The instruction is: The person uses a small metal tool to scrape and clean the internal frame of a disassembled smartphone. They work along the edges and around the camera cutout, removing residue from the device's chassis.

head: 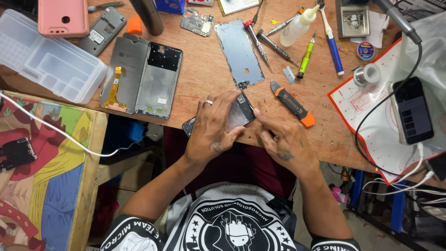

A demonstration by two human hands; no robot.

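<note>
- The left hand [211, 132], ring on one finger, lies curled over an opened dark smartphone [237, 116] at the near edge of the wooden table [204, 79], pinning it.
- The right hand [283, 139] pinches the phone's right edge; perhaps prying.
- It looks thin, stiff and fragile: best gripped by the edges.
- An orange-and-black pry tool [292, 103] lies just beside it; a grey back cover [238, 53] lies beyond.

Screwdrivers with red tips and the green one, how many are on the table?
3: two red-tipped screwdrivers lie side by side right of the grey back cover; the green one lies further right. Others may be hidden.

Two hands [211, 128], three screwdrivers [257, 42], one bottle [297, 27].
</note>
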